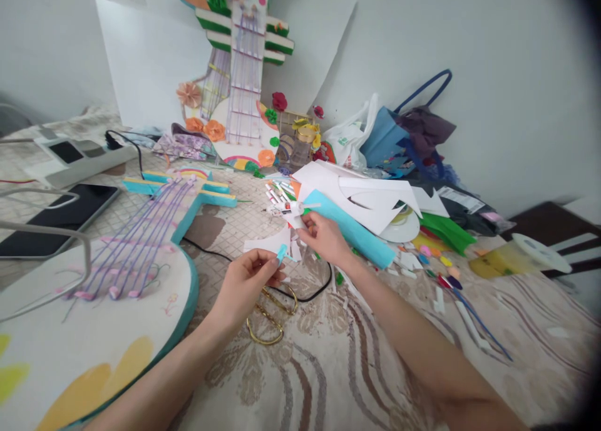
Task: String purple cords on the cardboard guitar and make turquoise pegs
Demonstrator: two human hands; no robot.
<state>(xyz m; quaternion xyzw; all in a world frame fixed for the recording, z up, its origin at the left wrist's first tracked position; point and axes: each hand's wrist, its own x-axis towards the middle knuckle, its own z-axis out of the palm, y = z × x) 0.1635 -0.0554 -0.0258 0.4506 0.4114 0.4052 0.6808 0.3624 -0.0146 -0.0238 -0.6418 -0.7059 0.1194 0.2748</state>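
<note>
A small light-blue paper piece (282, 253) is pinched between the thumb and fingers of my left hand (251, 274). Ahead of it, my right hand (323, 235) is closed around the handle of a white glue gun (292, 209). The gun's nozzle points left, and a clear stick juts from its back. White paper scraps (270, 242) lie under and between my hands. Gold-handled scissors (265, 324) rest just below my left hand, their blades hidden. Several small white rolls (277, 193) lie behind the glue gun.
A flat cardboard guitar (141, 255) with purple strings fills the left. Another decorated guitar (246, 86) stands against the wall. Blue paper (352, 230) and white sheets (370, 193) lie right of centre. A black cable (206, 249) crosses the cloth. A tablet (61, 218) lies far left.
</note>
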